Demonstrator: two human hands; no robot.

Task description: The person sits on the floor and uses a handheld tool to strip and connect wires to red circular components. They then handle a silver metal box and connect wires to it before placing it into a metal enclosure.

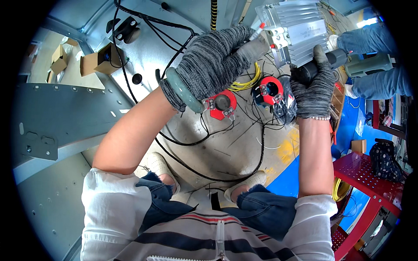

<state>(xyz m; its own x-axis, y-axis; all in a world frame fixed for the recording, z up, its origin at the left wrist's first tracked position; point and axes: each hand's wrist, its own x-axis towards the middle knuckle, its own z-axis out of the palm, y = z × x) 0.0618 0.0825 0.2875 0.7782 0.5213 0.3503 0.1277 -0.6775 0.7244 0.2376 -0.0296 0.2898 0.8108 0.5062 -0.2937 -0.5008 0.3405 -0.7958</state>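
One large grey metal frame (74, 108) stood on the left; a red perforated bench (355, 170) was near on the right, a co-worker's denim legs (370, 41) far right. Long black cable (224, 179) looped round the near side of the floor (244, 148).

Finned aluminium housing (305, 32) was far and right of centre, terminal end turned left. What bore its weight, I could not tell.

Gloved left hand (211, 61) was at that end, thumb and fingers drawn together, apparently round a red-tipped lead (258, 29); pinch partly hidden. Gloved right hand (314, 93) was wrapped round a dark cylindrical tool (307, 72), just nearer than the housing; contact between those two unclear.

Two red ring-shaped pieces (230, 101) lay nearer, by a yellow wire coil (257, 71). Smallest: white terminal block (281, 37) on the housing.

My reading: wiring at the block was in hand. Next move seemed to call for a steady left pinch, lead lined up with its terminal, tool brought in squarely.
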